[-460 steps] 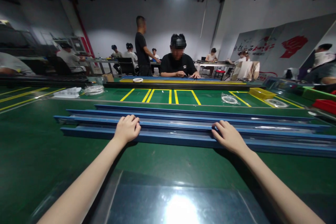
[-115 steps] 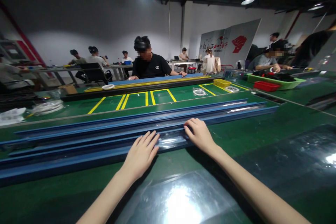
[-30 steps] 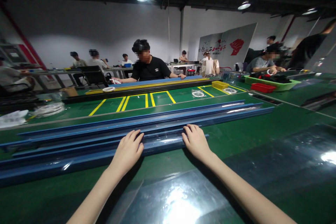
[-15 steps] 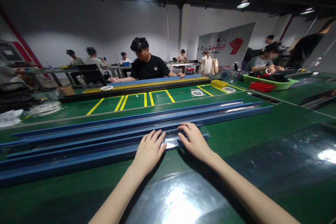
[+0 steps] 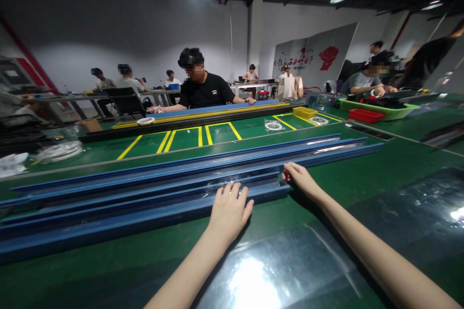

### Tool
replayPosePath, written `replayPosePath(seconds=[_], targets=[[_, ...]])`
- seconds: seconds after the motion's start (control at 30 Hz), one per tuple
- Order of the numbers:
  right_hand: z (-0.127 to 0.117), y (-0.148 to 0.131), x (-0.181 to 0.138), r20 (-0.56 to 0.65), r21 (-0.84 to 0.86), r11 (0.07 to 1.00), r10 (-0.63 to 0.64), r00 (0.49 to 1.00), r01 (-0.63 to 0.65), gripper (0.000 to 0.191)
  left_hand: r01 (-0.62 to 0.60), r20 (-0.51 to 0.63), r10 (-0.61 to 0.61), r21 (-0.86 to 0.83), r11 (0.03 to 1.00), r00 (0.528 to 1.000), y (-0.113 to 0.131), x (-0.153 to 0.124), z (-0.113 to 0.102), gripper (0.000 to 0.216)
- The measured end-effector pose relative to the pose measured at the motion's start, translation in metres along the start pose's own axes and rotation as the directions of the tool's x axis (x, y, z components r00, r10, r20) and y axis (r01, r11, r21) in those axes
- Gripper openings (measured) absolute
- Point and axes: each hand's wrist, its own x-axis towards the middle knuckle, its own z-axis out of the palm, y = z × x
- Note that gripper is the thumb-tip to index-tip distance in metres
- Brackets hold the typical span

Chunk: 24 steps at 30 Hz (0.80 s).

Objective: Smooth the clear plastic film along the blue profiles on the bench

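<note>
While left hand (image 5: pixel 228 211) lies spread over rail (image 5: pixel 145 216): I'd press evenly.
Right hand (image 5: pixel 301 178): curled by rail end, hold unclear.

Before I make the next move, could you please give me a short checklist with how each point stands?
1. Left hand on the nearest blue channel: ok, laid over it with fingers spread.
2. Right hand at that channel's right end: ok, it is there with its fingers curled.
3. Right hand's grip: cannot tell, since the hand hides whatever its fingers may hold.
4. Right ends of the channels level: not ok, the nearest stops short of the blue channels behind it.
5. Red tray and green basin away from both hands: ok, off to the right.
</note>
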Motion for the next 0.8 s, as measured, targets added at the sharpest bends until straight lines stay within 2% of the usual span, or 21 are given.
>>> replayPosePath(seconds=[0.1, 0.2, 0.47, 0.7, 0.8], targets=[[0.009, 0.01, 0.0, 0.068, 0.084, 0.996, 0.007, 0.998, -0.013, 0.04, -0.071, -0.073, 0.074, 0.044, 0.997, 0.995, 0.007, -0.002, 0.013, 0.031], [0.012, 0.014, -0.001, 0.104, 0.132, 0.991, 0.006, 0.995, -0.02, 0.042, -0.087, -0.143, 0.098, 0.081, 0.993, 0.985, 0.008, -0.005, 0.022, 0.033], [0.007, 0.012, -0.006, 0.135, 0.183, 0.983, -0.025, 0.991, 0.0, 0.03, -0.081, -0.187, 0.094, 0.076, 0.994, 0.978, 0.007, -0.011, 0.026, 0.035], [0.005, 0.015, -0.005, 0.12, 0.195, 0.98, 0.02, 0.993, -0.043, 0.028, 0.091, -0.22, -0.073, 0.075, 0.993, 0.973, 0.007, -0.012, 0.025, 0.028], [0.005, 0.014, -0.005, 0.117, 0.191, 0.98, 0.036, 0.993, -0.058, 0.029, 0.105, -0.209, -0.085, 0.087, 0.991, 0.974, 0.007, -0.011, 0.022, 0.027]])
